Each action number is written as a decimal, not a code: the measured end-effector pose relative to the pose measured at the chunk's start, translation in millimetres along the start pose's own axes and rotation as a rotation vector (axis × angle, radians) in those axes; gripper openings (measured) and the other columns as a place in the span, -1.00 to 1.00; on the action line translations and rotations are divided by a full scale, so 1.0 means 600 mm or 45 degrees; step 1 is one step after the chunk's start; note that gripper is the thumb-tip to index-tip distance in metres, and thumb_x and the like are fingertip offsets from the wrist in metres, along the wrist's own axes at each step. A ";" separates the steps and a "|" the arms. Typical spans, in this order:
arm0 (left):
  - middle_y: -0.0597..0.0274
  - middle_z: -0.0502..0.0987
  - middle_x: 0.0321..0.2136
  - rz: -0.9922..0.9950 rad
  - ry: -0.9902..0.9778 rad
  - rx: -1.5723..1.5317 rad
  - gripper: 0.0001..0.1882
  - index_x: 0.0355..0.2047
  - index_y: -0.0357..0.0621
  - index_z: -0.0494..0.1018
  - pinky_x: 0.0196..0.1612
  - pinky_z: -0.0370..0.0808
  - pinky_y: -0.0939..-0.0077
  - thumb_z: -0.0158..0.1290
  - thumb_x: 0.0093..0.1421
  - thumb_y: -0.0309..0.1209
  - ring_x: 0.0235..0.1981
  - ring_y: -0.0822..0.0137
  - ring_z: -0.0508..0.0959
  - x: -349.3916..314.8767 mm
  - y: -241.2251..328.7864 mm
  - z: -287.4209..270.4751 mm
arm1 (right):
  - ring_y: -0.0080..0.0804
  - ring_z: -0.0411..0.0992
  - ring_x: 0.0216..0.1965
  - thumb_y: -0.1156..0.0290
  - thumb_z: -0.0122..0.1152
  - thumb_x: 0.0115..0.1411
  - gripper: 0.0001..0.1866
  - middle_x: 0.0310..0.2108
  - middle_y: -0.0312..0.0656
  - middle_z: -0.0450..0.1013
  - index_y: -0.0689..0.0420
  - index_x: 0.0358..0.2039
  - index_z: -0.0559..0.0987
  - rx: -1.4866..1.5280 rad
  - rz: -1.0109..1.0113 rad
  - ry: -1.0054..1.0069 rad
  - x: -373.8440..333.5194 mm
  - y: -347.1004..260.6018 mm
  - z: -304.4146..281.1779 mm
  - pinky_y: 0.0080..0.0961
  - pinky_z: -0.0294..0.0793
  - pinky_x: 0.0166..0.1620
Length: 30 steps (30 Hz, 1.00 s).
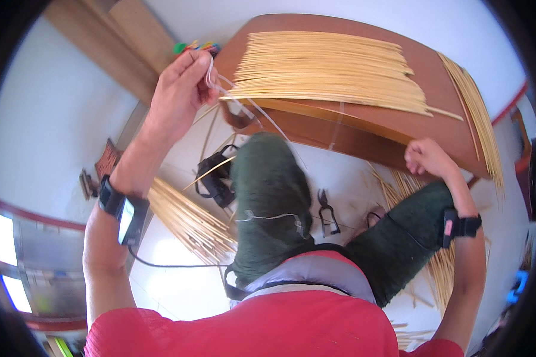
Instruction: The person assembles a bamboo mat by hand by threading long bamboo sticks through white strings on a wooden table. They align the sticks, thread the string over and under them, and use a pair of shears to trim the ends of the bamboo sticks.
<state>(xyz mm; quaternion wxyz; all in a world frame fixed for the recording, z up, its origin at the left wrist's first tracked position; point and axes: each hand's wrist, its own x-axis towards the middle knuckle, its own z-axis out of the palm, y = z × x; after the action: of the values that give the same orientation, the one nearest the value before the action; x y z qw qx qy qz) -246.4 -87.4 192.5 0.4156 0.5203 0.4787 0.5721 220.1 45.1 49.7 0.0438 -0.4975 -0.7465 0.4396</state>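
A brown wooden board (363,128) carries a wide sheet of thin bamboo sticks (327,68). The raised left hand (181,83) pinches a white string (244,104) beside the sticks. The right hand (427,157), curled, grips the board's lower edge.

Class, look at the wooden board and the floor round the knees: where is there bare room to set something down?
Bare board lies between the flat row of sticks and the sticks along its right edge. Bare white floor lies below the floor bundle. Between the knees it is crowded: pliers and a black strap.
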 end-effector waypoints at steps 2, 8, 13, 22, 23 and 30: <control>0.41 0.34 -0.55 0.046 0.141 0.002 -0.84 -0.27 -0.13 0.34 -0.49 0.29 0.67 -0.10 0.38 -0.31 -0.55 0.54 0.37 0.004 0.012 -0.057 | -0.52 0.50 -0.55 0.48 0.03 0.25 -0.86 -0.53 -0.21 0.51 0.22 -0.41 0.51 0.023 0.057 -0.015 -0.002 0.004 -0.003 -0.57 0.50 -0.50; 0.39 0.39 -0.55 0.074 0.484 0.168 -0.84 -0.24 -0.15 0.38 -0.49 0.34 0.66 -0.03 0.34 -0.32 -0.54 0.55 0.40 -0.027 -0.012 -0.205 | -0.49 0.51 -0.51 0.50 0.05 0.24 -0.87 -0.52 -0.17 0.51 0.27 -0.40 0.52 -0.010 0.096 -0.110 0.023 -0.025 0.020 -0.56 0.52 -0.47; 0.39 0.36 -0.63 -0.195 0.452 0.384 -0.86 -0.27 -0.19 0.41 -0.63 0.31 0.62 0.00 0.30 -0.36 -0.67 0.55 0.37 -0.049 -0.113 -0.253 | -0.48 0.52 -0.50 0.50 0.07 0.23 -0.87 -0.51 -0.16 0.52 0.29 -0.38 0.53 -0.061 0.093 -0.142 0.033 -0.062 0.032 -0.55 0.52 -0.46; 0.35 0.33 -0.72 -0.560 0.551 0.610 -0.85 -0.36 -0.25 0.42 -0.76 0.22 0.58 -0.01 0.27 -0.40 -0.80 0.51 0.29 -0.135 -0.374 -0.331 | -0.50 0.50 -0.50 0.50 0.08 0.22 -0.87 -0.51 -0.18 0.51 0.29 -0.40 0.53 -0.137 0.112 -0.180 0.051 -0.080 0.046 -0.57 0.50 -0.46; 0.33 0.34 -0.72 -0.614 0.538 0.646 -0.84 -0.36 -0.27 0.42 -0.76 0.24 0.57 -0.02 0.27 -0.40 -0.80 0.50 0.30 -0.148 -0.396 -0.342 | -0.50 0.50 -0.49 0.51 0.08 0.22 -0.87 -0.51 -0.18 0.51 0.29 -0.40 0.53 -0.129 0.120 -0.184 0.055 -0.082 0.048 -0.57 0.50 -0.45; 0.24 0.43 -0.70 -0.834 0.629 0.766 -0.84 -0.36 -0.23 0.42 -0.70 0.39 0.53 -0.03 0.27 -0.38 -0.74 0.42 0.45 -0.225 -0.524 -0.361 | -0.51 0.49 -0.49 0.52 0.07 0.22 -0.88 -0.51 -0.20 0.50 0.29 -0.40 0.52 -0.118 0.185 -0.214 0.051 -0.083 0.044 -0.58 0.49 -0.45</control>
<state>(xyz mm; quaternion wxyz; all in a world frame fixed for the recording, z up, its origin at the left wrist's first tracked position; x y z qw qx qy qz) -453.2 -182.3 -142.7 0.2795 0.2888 0.8443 0.3544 156.7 47.2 57.1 -0.0741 -0.5133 -0.7290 0.4467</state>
